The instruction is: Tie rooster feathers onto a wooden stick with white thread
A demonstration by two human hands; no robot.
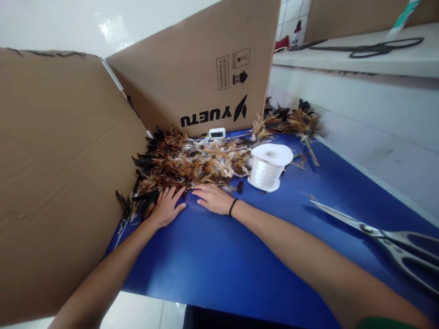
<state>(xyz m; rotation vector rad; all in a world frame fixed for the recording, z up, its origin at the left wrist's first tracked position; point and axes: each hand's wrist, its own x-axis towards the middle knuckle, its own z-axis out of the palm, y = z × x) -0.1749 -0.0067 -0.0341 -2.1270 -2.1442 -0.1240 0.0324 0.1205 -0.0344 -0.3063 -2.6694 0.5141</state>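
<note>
A wide pile of brown, black and whitish feathers [192, 160] lies on the blue tabletop [219, 256] against the cardboard. At its near left edge rests my left hand [168, 207], fingers spread and touching the feathers. My right hand [214, 198], with a black band on the wrist, lies palm down just right of it, fingertips at the near edge of the pile, fingers extended. Neither hand grips anything visible. Right of the pile stands a white spool [267, 168] of ribbon or thread. A small white digital display [217, 133] sits behind the feathers.
Large scissors [366, 230] lie at the right, blades toward the middle. Cardboard panels [61, 173] rise at the left and back. More feather bunches [303, 121] lie at the back right. On a white ledge [336, 55] rest dark scissors [380, 47] and a small bottle [297, 34].
</note>
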